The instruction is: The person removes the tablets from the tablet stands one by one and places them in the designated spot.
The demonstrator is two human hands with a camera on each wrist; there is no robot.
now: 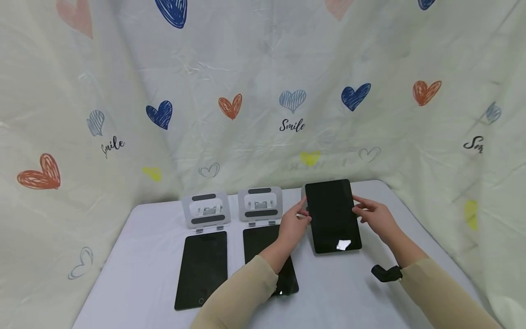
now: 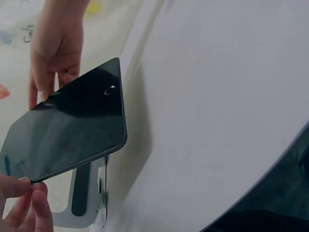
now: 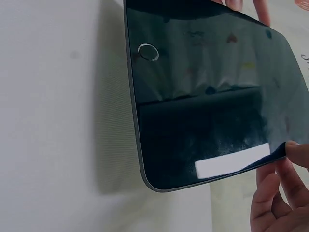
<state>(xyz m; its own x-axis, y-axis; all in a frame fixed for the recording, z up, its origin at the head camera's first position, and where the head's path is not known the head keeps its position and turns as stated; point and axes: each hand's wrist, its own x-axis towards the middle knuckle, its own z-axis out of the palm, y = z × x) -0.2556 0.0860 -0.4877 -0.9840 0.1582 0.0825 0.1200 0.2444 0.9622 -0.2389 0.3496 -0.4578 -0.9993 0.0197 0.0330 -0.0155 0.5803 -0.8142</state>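
A black tablet (image 1: pixel 332 214) is held tilted above the right part of the table, its screen toward me. My left hand (image 1: pixel 293 228) pinches its left edge between thumb and fingers. At the opposite edge my right hand (image 1: pixel 379 220) grips it the same way, with the thumb (image 3: pixel 297 152) on the screen side. A grey-white tablet stand (image 2: pixel 79 200) shows behind and under the tablet in the left wrist view; in the head view the tablet hides most of it. The round home button (image 3: pixel 148 52) sits at the tablet's near end.
Two more grey-white stands, one at the left (image 1: pixel 205 210) and one in the middle (image 1: pixel 260 203), line the far edge of the white table (image 1: pixel 135 256). Before them lie two black tablets, one left (image 1: pixel 203 267) and one (image 1: pixel 260 240) partly under my left arm. A heart-printed curtain (image 1: pixel 255 151) hangs behind.
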